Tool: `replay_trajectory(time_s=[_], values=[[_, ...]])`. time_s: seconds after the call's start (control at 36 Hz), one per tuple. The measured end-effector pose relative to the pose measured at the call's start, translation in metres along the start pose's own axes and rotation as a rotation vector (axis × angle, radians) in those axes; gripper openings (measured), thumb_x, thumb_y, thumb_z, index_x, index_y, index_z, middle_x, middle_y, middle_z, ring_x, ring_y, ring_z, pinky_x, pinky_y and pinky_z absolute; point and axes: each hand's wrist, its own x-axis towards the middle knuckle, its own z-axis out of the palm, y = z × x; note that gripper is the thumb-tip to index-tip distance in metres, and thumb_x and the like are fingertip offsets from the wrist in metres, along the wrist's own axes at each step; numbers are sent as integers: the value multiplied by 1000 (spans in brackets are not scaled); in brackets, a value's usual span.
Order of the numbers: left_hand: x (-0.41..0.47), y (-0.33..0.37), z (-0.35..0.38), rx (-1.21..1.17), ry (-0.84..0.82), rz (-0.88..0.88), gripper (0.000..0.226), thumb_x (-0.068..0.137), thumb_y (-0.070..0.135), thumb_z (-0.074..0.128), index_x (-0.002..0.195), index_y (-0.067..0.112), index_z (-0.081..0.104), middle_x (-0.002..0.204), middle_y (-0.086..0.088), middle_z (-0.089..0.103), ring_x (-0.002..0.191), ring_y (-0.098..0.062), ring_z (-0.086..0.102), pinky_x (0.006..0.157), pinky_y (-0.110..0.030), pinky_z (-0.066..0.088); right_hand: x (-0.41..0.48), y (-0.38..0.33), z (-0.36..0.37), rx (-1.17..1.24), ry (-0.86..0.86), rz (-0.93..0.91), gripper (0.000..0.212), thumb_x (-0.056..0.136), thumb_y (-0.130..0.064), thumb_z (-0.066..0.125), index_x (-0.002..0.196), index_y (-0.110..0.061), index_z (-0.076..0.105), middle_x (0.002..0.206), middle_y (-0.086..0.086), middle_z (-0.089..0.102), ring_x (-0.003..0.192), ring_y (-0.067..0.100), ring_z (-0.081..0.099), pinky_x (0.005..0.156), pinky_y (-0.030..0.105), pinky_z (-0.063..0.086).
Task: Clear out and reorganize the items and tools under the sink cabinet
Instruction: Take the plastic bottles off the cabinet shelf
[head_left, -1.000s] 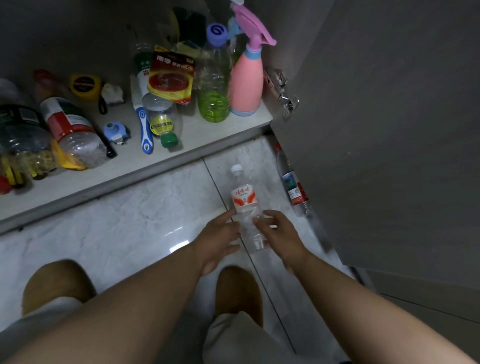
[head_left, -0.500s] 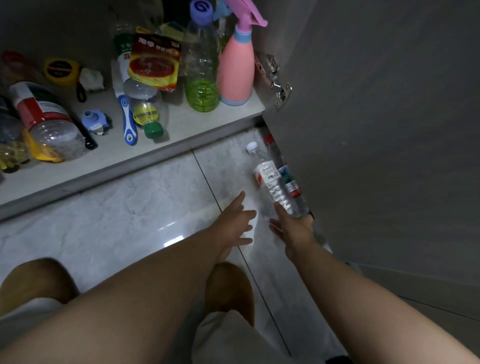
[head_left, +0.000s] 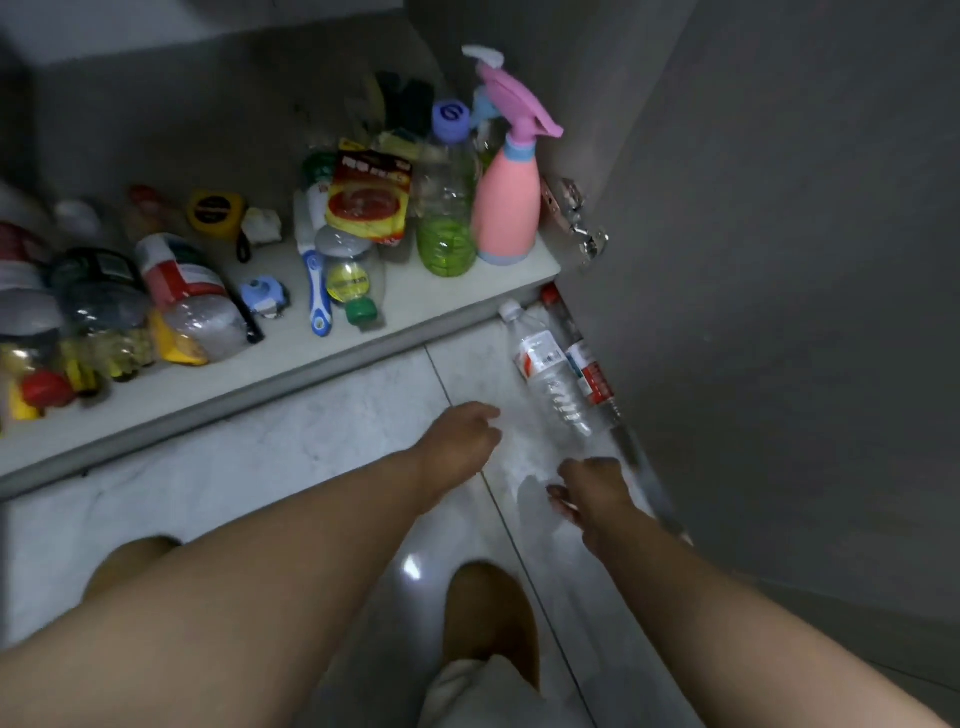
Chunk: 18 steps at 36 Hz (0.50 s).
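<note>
A clear water bottle (head_left: 550, 374) with a white cap lies on the tiled floor beside a second, red-capped bottle (head_left: 589, 376), both against the open cabinet door (head_left: 779, 312). My right hand (head_left: 589, 491) hovers just below the clear bottle, apart from it and holding nothing. My left hand (head_left: 460, 444) hangs over the floor with loosely curled fingers, also holding nothing. On the cabinet shelf (head_left: 415, 306) stand a pink spray bottle (head_left: 506, 208) and a bottle with green liquid (head_left: 447, 228).
The shelf also carries a red and yellow packet (head_left: 370, 200), a lying bottle with a green cap (head_left: 350, 280), a blue-handled brush (head_left: 314, 283), a yellow tape measure (head_left: 215, 213) and several jars at the left (head_left: 176, 296). My knees (head_left: 488, 613) are near the bottom edge.
My right hand has let go of the clear bottle, which now lies next to the red-capped one by the door. Both hands have drawn back toward me.
</note>
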Motion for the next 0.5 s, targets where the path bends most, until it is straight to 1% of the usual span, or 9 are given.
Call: replay_trajectory(time_s=[0.06,0.08,0.14,0.19,0.22,0.28,0.36,0.42,0.5], values=[[-18,2,-26,168,51,75,32,102,17,53,132,15,63,134,-6,60,112,-22,62,89,-23,49,-14,-8,6,-165,-155,1,30,96,-6,56,125,-1,55,115,22,64,89,27,68,75,35,60],[-28,3,-40,241,74,97,30,101,15,52,128,15,65,129,-6,63,109,-21,63,86,-22,48,-21,-13,9,-211,-234,-9,26,96,-7,57,121,-3,58,113,21,65,88,27,69,74,35,60],[-49,8,-73,375,103,111,28,100,14,51,124,16,66,123,-6,65,104,-22,64,86,-23,50,-39,-27,22,-323,-360,-88,21,96,-12,59,117,-7,60,111,18,67,89,27,70,78,37,61],[-66,15,-102,493,120,123,27,99,14,52,122,16,65,121,-7,65,97,-20,63,81,-22,50,-53,-42,35,-441,-431,-187,19,96,-15,61,114,-9,62,107,14,69,89,25,72,87,40,60],[-78,19,-118,561,132,123,27,99,15,53,123,17,65,121,-7,65,98,-19,63,81,-21,49,-63,-50,43,-469,-460,-230,20,95,-15,62,114,-9,62,104,12,70,86,24,72,88,39,58],[-100,30,-149,715,160,127,27,99,19,54,124,20,64,123,-3,66,107,-20,63,90,-23,50,-83,-67,60,-519,-510,-326,23,93,-16,64,115,-9,61,99,10,68,81,20,71,81,34,58],[-125,43,-187,883,191,126,28,97,26,54,123,25,66,124,1,67,111,-19,62,99,-33,51,-106,-92,82,-627,-546,-445,22,91,-23,66,111,-14,62,102,9,67,81,18,71,75,32,59],[-131,46,-207,937,215,125,31,95,23,56,124,23,66,126,-3,65,113,-21,61,100,-33,50,-114,-106,95,-706,-543,-511,22,90,-28,67,108,-18,61,104,8,66,81,16,71,69,30,57],[-127,41,-233,890,307,109,32,95,20,58,126,20,64,121,-2,62,113,-26,61,91,-23,46,-117,-124,118,-788,-476,-577,22,89,-32,67,105,-19,59,101,8,67,81,18,72,70,34,59]])
